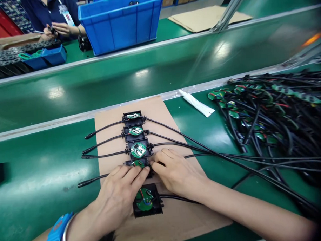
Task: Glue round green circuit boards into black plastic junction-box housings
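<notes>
A row of black square housings lies on a cardboard sheet, each with a round green circuit board and black cables running left and right. My left hand and my right hand meet over the fourth housing, fingertips pressed on its two sides and on its board. The nearest housing sits just below my left fingers, its green board showing. Three more housings lie farther up the row. A blue watch is on my left wrist.
A heap of wired green boards lies at the right, with a white tube near it. Beyond runs a green conveyor belt. Across it stand a large blue crate, small blue bins and another person's hands.
</notes>
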{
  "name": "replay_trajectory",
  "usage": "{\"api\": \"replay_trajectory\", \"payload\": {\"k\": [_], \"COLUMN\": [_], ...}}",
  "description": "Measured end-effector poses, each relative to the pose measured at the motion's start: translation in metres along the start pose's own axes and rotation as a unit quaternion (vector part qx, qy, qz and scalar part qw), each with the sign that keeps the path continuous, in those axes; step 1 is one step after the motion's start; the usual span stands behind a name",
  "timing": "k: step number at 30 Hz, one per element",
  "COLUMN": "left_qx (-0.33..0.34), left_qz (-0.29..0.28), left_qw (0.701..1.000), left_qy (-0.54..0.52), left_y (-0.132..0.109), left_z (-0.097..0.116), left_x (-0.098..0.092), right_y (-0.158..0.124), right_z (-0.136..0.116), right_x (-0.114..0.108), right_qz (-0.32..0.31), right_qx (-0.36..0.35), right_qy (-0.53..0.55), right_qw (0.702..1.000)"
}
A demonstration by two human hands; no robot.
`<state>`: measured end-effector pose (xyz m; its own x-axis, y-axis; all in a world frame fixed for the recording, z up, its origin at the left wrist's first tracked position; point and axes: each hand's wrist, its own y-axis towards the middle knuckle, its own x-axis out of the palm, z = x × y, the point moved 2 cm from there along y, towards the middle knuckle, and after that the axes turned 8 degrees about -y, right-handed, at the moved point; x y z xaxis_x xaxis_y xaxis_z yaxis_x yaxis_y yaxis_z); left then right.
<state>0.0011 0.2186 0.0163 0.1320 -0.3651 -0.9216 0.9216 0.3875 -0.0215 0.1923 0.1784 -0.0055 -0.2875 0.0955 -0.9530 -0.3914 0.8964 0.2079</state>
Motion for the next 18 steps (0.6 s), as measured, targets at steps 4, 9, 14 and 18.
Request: {"api": "replay_trajectory", "payload": {"k": [4, 9, 14, 18], "left_qx": [-0.008, -0.030, -0.001, -0.038], "left_qz": [-0.008, -0.050, 0.026, 0.179], "left_qw": [1.000, 0.998, 0.998, 0.979], "left_qy": [0.017, 0.021, -0.061, -0.087], "left_y": [0.002, 0.004, -0.007, -0.003], "left_z": [-0.001, 0.001, -0.001, -0.035], "left_x": [0.003, 0.006, -0.006, -0.025], "right_y": [0.002, 0.007, 0.010, 0.022], "right_z": [0.002, 0.000, 0.013, 0.036], "right_x": [-0.005, 0.001, -0.012, -0.020], "right_qz": [0.013, 0.045, 0.021, 0.068], "right_qx": [0.041, 0.033, 0.009, 0.032], "right_qy": [0.097, 0.119, 0.164, 0.115], "right_qw": [0.994, 0.991, 0.986, 0.990]}}
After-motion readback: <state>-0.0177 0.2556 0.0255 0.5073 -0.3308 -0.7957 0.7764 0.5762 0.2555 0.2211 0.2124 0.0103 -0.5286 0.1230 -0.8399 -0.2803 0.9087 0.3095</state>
